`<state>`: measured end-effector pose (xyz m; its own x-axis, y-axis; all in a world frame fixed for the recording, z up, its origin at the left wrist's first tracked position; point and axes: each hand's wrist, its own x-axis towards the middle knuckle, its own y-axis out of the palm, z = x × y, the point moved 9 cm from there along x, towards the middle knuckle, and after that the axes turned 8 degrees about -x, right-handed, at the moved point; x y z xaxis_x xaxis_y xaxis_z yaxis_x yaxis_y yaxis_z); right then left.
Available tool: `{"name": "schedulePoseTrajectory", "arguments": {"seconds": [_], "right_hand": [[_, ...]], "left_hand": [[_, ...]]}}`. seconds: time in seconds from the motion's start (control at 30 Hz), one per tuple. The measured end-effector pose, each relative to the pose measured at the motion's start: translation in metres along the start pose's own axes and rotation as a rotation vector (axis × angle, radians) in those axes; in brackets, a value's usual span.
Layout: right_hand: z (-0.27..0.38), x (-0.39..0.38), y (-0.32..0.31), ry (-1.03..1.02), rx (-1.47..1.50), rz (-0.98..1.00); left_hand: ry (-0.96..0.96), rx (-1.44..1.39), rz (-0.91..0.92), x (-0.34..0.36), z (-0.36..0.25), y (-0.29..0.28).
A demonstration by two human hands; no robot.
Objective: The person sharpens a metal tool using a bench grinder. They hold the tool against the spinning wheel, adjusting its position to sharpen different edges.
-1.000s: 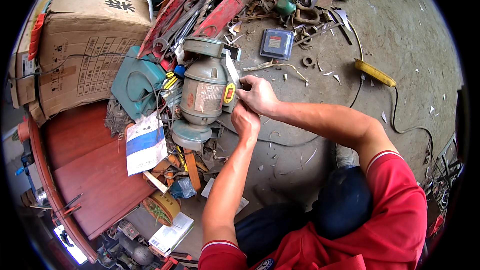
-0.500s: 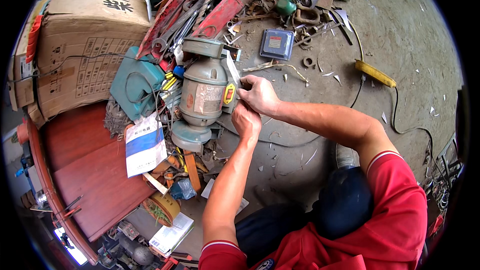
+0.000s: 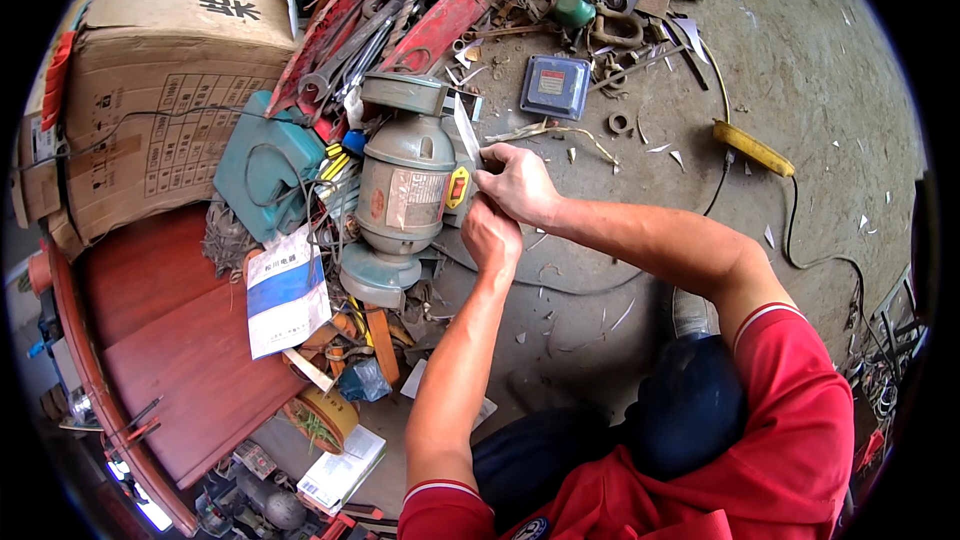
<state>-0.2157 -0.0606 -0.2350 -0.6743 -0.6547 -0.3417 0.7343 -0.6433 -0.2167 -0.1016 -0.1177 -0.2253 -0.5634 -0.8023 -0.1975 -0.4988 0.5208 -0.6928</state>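
Observation:
A thin white pointed strip [image 3: 466, 130] stands up from my right hand [image 3: 522, 185], whose fingers are pinched on its lower end. I cannot tell whether it is paper or another sheet material. My left hand [image 3: 491, 235] is closed just below, touching the right; whatever its fingers hold is hidden. Both hands are beside a worn grey-green bench grinder [image 3: 400, 175], near its yellow switch plate [image 3: 457, 187] with a red button. The strip's tip leans close to the grinder's far rounded end.
Left of the grinder are a teal case [image 3: 262, 165], a blue-and-white booklet [image 3: 288, 290] and a large cardboard box [image 3: 180, 90]. Wrenches [image 3: 345, 65] and red metal pieces lie beyond. A blue-grey square box [image 3: 554, 87] and a yellow power strip [image 3: 752, 147] with cables are on the floor, among white scraps.
The view has shifted slightly, so the grinder and the things at left appear a little further left. Both hands keep nearly the same place and grip.

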Motion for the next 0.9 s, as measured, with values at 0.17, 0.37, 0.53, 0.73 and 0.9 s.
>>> {"name": "schedulePoseTrajectory", "arguments": {"seconds": [0.17, 0.37, 0.53, 0.73, 0.9], "right_hand": [[0.0, 0.005, -0.001, -0.007, 0.004, -0.023], [0.004, 0.01, -0.001, -0.015, 0.043, -0.04], [0.002, 0.015, 0.0, 0.013, 0.08, -0.019], [0.008, 0.021, -0.002, 0.009, 0.059, -0.054], [0.008, 0.027, -0.002, 0.014, 0.066, -0.067]], "left_hand": [[0.076, -0.087, -0.049, 0.003, -0.007, -0.002], [0.091, -0.058, -0.059, 0.01, -0.011, -0.003], [0.076, -0.055, -0.04, 0.016, -0.012, -0.002], [0.099, -0.001, -0.048, 0.027, -0.014, -0.005], [0.066, 0.0, -0.02, 0.035, -0.014, -0.005]]}}
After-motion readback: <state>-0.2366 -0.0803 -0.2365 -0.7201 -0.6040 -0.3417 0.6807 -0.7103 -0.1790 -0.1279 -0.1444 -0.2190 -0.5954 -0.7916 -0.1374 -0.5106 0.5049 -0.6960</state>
